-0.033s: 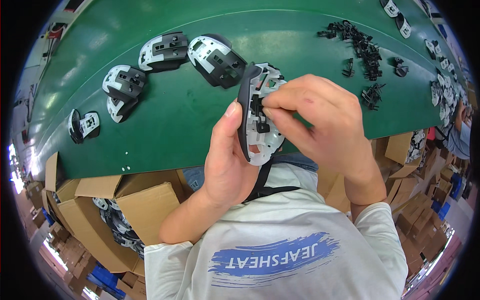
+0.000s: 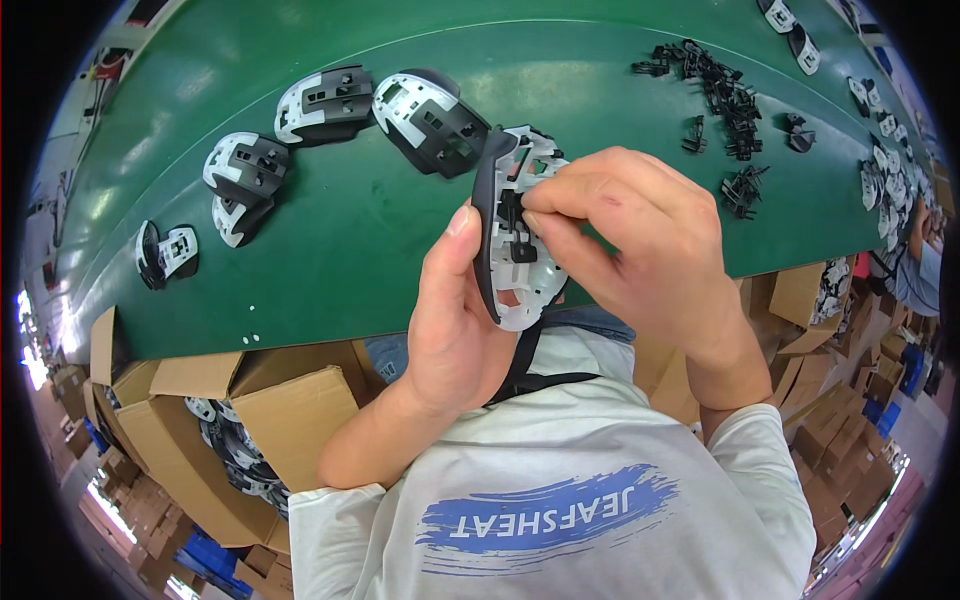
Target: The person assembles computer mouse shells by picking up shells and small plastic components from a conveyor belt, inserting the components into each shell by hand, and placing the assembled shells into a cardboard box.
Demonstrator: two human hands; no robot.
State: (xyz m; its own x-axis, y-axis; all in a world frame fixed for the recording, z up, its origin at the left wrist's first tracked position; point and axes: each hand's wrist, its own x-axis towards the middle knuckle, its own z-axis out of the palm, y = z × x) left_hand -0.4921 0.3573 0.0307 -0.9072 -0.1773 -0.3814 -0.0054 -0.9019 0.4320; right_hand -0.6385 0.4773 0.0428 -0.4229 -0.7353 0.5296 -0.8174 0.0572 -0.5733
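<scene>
My left hand (image 2: 450, 320) is wrapped round a black-and-white plastic shell (image 2: 525, 290), shaped like a computer mouse cover. It is held on edge above the table's near side, its hollow white inside facing right. A black plastic clip (image 2: 522, 250) sits inside the shell. The thumb and forefinger of my right hand (image 2: 635, 240) are pinched together at the clip's upper part. Their tips partly hide it, so I cannot tell how firmly it is seated. Just beyond the held shell lies another black-and-white shell (image 2: 430, 120) on the table.
More shells (image 2: 325, 105) lie on the green table (image 2: 340, 240) toward the left. Loose black clips (image 2: 735, 105) are heaped at the right. An open carton (image 2: 290, 425) of shells stands below the near edge. Another person's hand (image 2: 922, 222) shows at the far right.
The table and its parts sit a few pixels differently in the picture, as from a slight camera shift. Both hands keep the same hold on the shell and clip.
</scene>
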